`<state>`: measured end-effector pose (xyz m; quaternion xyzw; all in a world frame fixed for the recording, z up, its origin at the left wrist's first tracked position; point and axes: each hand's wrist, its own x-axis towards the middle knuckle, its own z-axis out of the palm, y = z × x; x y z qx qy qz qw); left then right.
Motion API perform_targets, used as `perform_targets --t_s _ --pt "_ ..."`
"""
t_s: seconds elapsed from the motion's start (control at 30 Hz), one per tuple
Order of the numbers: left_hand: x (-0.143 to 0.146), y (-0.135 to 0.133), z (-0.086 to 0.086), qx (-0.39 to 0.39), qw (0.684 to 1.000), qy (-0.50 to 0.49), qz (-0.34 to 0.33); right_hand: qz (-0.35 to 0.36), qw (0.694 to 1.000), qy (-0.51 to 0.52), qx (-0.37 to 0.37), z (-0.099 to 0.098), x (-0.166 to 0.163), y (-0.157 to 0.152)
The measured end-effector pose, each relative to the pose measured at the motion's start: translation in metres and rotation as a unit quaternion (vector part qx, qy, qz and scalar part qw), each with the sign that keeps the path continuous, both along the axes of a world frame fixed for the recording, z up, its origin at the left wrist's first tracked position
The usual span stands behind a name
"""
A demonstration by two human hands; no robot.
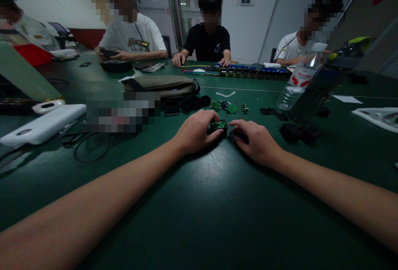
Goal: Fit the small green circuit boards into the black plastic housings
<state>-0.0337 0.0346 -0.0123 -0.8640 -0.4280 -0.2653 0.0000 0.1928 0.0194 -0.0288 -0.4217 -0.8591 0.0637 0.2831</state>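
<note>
My left hand (195, 133) is closed around a small black plastic box (222, 131) at the middle of the table. A green circuit board (219, 124) sits inside this box, facing up. Just to the right, my right hand (258, 140) curls low over the tabletop, its fingers bent round a small dark plastic piece (241, 136). That piece is mostly hidden by the fingers, and its exact shape cannot be made out. A narrow gap separates the two hands. Beyond them lie several loose green circuit boards (230, 107).
Black plastic cases (189, 103) lie behind my left hand, more black boxes (290, 132) to the right. A water bottle (298, 81), a grey-green pouch (161, 84) and a white power bank (43, 125) stand or lie around. Several people sit across the green table (217, 203).
</note>
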Motion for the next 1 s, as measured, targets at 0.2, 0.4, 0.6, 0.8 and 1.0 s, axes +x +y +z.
perform_targets --t_s 0.2,0.4,0.6,0.8,1.0 --pt "0.000 0.000 0.000 0.004 1.000 -0.004 -0.007 0.056 0.998 0.027 0.010 0.002 -0.001 -0.003" --pt "0.000 0.000 0.002 -0.015 1.000 -0.001 -0.024 0.053 0.997 0.050 0.038 0.004 -0.001 0.000" --pt "-0.001 0.001 0.000 -0.011 0.999 0.006 -0.039 0.003 0.995 0.095 -0.004 0.004 0.001 0.003" --pt "0.002 -0.005 0.001 -0.006 0.993 0.021 -0.112 0.036 0.984 0.171 0.029 0.007 0.000 -0.004" --pt "0.007 -0.011 0.001 0.006 0.989 0.016 -0.150 0.062 0.979 0.189 0.042 0.006 -0.001 -0.007"
